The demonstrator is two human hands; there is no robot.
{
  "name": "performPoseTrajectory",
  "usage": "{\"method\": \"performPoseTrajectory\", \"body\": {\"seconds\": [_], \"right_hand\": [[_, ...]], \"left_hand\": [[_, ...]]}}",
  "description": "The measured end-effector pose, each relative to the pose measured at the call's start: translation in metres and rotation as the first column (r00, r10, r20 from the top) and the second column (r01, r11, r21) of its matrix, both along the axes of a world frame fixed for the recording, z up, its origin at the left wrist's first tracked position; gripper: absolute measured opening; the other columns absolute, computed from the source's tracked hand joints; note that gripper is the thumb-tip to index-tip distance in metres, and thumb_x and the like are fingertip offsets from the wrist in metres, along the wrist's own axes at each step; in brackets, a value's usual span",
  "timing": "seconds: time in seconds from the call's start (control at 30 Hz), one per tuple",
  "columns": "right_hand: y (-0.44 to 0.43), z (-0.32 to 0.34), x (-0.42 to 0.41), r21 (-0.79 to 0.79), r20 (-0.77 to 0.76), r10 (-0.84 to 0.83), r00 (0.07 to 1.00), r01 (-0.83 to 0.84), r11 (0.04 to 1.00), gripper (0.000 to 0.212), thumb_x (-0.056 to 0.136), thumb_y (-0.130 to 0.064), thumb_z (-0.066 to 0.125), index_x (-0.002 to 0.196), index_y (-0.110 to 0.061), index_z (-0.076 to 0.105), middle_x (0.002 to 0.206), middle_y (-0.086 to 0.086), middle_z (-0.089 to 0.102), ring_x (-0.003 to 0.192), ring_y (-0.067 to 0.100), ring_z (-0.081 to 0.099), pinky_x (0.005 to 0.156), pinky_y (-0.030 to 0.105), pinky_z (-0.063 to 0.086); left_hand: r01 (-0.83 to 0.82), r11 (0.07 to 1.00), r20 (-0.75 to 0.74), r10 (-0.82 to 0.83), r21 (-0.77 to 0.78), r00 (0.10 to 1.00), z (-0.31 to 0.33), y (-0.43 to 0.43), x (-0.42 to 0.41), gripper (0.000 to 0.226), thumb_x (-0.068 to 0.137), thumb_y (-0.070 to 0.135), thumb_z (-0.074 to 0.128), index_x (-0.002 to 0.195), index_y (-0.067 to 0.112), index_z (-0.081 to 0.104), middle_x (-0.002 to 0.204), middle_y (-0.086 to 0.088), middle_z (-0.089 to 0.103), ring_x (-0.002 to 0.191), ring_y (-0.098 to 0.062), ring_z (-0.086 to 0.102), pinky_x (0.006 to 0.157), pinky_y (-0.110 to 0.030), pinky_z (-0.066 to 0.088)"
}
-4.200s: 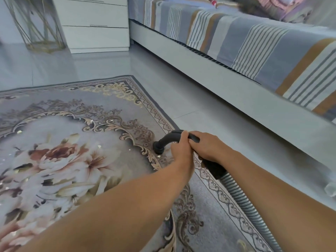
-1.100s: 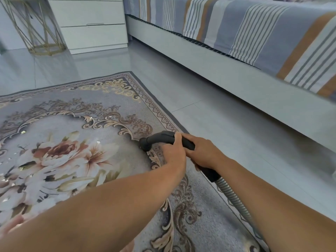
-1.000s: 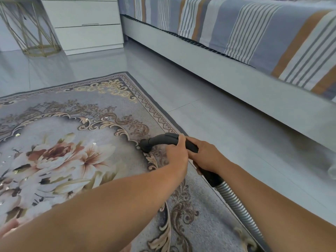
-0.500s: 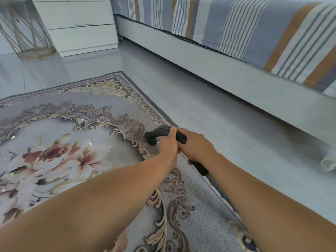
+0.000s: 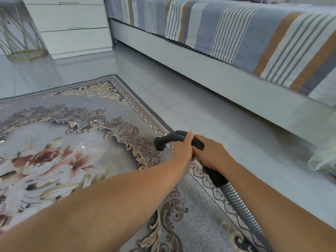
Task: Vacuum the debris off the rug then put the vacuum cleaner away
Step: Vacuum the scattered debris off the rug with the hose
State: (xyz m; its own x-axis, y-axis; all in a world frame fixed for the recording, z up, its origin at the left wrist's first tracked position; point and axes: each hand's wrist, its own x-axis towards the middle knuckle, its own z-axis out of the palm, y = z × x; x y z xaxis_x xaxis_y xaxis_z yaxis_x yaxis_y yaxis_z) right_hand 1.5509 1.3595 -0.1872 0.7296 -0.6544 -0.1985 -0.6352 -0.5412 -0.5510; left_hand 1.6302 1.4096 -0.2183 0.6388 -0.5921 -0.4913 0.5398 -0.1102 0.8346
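A black curved vacuum nozzle (image 5: 166, 140) points down onto the ornate border of a grey floral rug (image 5: 76, 142), near its right edge. My left hand (image 5: 182, 149) grips the curved pipe just behind the nozzle mouth. My right hand (image 5: 211, 155) grips the black handle behind it. A grey ribbed hose (image 5: 240, 208) runs from the handle toward the lower right. Small pale bits of debris (image 5: 83, 147) lie scattered on the rug around the flower pattern. The vacuum's body is out of view.
A bed with a striped cover (image 5: 236, 33) and white frame runs along the right. White drawers (image 5: 71, 26) and a gold wire stand (image 5: 20, 37) stand at the back left. Pale cloth (image 5: 323, 159) lies on the grey tiled floor (image 5: 200, 99) at right.
Both hands have kept hold of the vacuum pipe; the nozzle has swept back and forth a little along the rug's right border, ending nearer the edge. My view shifted slightly.
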Motion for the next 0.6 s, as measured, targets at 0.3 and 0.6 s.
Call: {"method": "performPoseTrajectory", "body": {"seconds": [0.3,0.6], "right_hand": [[-0.003,-0.005,0.002,0.044,0.098,-0.032,0.995,0.028,0.999,0.044,0.098,-0.042,0.049,0.14,-0.044,0.038,0.079,-0.004,0.065,0.05,0.016,0.066,0.06,0.033,0.06],[-0.017,0.016,-0.023,0.171,-0.029,-0.001,1.0,0.006,0.985,0.031,0.098,-0.036,0.05,0.128,-0.041,0.05,0.077,0.001,0.064,0.051,0.015,0.062,0.055,0.028,0.057]], "left_hand": [[-0.049,0.999,0.081,0.048,0.01,0.996,0.0,-0.009,0.004,0.045,0.093,0.04,0.056,0.121,0.006,0.057,0.105,-0.011,0.067,0.085,-0.021,0.062,0.071,-0.03,0.05],[0.06,0.998,-0.044,-0.06,-0.005,0.997,-0.001,-0.015,-0.022,0.038,0.097,0.042,0.049,0.1,0.008,0.064,0.082,-0.008,0.064,0.064,-0.017,0.057,0.058,-0.028,0.047]]}}
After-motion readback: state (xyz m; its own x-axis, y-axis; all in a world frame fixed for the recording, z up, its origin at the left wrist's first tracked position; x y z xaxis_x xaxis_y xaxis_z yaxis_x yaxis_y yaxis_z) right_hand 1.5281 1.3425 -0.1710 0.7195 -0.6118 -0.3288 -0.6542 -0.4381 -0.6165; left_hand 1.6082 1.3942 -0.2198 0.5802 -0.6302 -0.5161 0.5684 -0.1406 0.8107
